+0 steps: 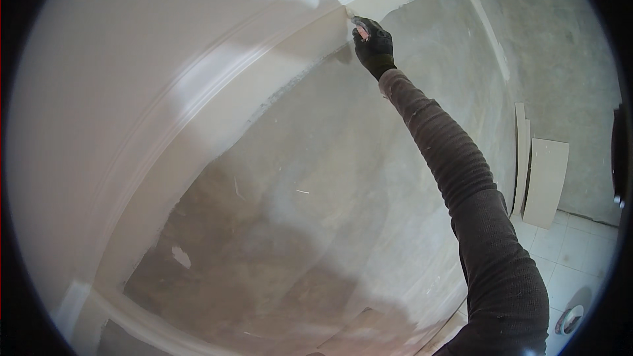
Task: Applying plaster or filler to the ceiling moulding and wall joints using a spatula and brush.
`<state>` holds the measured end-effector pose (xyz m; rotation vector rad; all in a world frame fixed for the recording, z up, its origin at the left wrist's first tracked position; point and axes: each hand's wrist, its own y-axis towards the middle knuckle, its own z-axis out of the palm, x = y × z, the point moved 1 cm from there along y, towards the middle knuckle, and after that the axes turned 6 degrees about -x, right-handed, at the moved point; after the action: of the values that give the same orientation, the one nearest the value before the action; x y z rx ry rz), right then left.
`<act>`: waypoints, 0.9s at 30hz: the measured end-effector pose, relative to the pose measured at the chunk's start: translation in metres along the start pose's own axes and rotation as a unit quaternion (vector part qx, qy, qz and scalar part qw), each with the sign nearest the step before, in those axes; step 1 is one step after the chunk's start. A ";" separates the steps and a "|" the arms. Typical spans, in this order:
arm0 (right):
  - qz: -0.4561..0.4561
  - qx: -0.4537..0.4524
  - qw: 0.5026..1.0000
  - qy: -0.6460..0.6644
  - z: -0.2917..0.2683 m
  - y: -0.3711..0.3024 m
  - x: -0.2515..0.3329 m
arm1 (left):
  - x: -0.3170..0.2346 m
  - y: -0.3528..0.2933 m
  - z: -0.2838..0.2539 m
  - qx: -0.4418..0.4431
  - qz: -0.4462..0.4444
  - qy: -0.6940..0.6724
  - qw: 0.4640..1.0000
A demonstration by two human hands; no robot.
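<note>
The person's right hand [374,43], in a dark glove, reaches up at nearly full stretch, its fingers closed around the handle of a small tool [362,31]. The tool is high on the wall [310,165], its pale tip at or just beside the lower edge of the moulding [201,86]; whether that tip is bristle or blade cannot be told. The left hand is out of view, so its fingers' state cannot be told.

Here the wrist probably does best kept loose, with light, even pressure so that the tip follows the moulding's curve without digging into the pale band [198,138] below. Short strokes would likely suit such a long reach, since control tends to fade there. The shadow [326,4] beside the tip may hide misses, so a second look from another angle seems wise.
</note>
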<state>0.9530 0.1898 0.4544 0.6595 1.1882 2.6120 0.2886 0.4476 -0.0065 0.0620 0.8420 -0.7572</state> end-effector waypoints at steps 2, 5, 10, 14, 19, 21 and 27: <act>0.005 0.004 1.000 -0.004 0.000 0.000 0.001 | 0.001 0.000 0.000 -0.002 -0.002 -0.008 1.000; 0.006 0.016 1.000 -0.007 -0.003 0.001 -0.001 | 0.001 -0.001 -0.001 -0.005 -0.005 -0.016 1.000; 0.047 0.014 0.999 0.019 -0.006 0.008 -0.003 | 0.002 -0.001 -0.002 -0.005 -0.009 -0.026 1.000; 0.047 0.025 0.998 0.027 -0.011 0.007 -0.002 | 0.002 -0.001 -0.002 -0.005 -0.012 -0.033 0.999; 0.068 0.050 0.996 0.018 -0.012 0.007 0.002 | 0.002 -0.001 -0.004 -0.007 -0.014 -0.041 0.999; 0.041 0.050 0.998 0.007 -0.014 0.010 -0.001 | 0.002 -0.001 -0.004 -0.005 -0.017 -0.043 0.999; 0.041 0.065 0.997 0.007 -0.014 0.007 0.007 | 0.001 -0.001 -0.005 -0.007 -0.016 -0.053 0.998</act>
<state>0.9403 0.1780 0.4536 0.7294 1.3728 2.6260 0.2852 0.4482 -0.0100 -0.0040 0.7490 -0.7785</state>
